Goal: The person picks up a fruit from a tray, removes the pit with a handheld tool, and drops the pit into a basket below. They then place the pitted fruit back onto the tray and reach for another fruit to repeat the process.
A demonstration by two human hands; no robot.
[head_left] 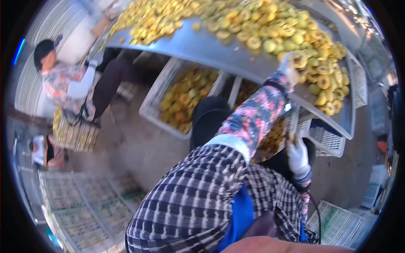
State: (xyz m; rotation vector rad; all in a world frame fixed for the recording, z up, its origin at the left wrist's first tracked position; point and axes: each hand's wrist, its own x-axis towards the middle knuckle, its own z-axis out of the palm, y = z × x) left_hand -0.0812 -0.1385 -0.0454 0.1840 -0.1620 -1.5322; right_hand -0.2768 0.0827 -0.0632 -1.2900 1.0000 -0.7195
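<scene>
My left hand, in a white glove and a floral sleeve, reaches over the metal table. Its fingers are closed on a halved yellow fruit, with the cut side and dark hollow showing. Around it lies a heap of halved fruit. Lower down, near my lap, my right hand, also white-gloved, is closed around a slim tool with a brownish handle. The tool's tip is blurred, so its exact kind does not show.
Below the table stands a white crate full of fruit halves, with more fruit near my knees. A co-worker sits on a crate at left. Stacked crates fill the lower left; white crates lie lower right. A dark cable hangs beside me.
</scene>
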